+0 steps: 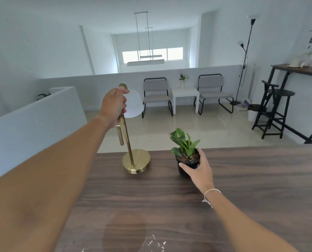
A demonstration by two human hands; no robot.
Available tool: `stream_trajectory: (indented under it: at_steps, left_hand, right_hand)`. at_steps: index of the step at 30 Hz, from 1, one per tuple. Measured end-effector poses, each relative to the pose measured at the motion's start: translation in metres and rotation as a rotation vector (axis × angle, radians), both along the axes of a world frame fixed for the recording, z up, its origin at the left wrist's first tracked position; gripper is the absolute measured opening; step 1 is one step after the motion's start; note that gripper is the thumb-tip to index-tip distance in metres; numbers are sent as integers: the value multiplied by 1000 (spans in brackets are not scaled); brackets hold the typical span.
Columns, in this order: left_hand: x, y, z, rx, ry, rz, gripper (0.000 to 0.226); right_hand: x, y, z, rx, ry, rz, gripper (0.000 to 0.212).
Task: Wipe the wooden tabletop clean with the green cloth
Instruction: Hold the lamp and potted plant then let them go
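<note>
The dark wooden tabletop [169,197] fills the lower half of the head view. My left hand [114,106] grips the upper stem of a brass desk lamp [136,160], whose round base sits tilted near the table's far edge. My right hand [199,170] wraps around the black pot of a small green plant [185,142], which stands on the table to the right of the lamp base. No green cloth is in view.
A wet, shiny patch [151,242] lies on the table near its front edge. Beyond the far edge are two grey chairs [156,95], a white side table [185,95], a floor lamp [246,51] and black stools [276,106] at the right.
</note>
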State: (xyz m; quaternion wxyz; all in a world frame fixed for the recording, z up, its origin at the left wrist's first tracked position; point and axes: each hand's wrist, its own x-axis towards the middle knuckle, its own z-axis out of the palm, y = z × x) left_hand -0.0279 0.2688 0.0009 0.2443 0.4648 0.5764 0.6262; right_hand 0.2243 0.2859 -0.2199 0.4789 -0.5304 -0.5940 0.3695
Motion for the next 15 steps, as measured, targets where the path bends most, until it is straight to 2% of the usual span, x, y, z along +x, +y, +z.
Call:
stream_trajectory:
  at_steps: [15]
  left_hand:
    - [-6,13,-15,-67,-6,-58,25]
  right_hand:
    - [-5,9,-13,-22,21,13,89]
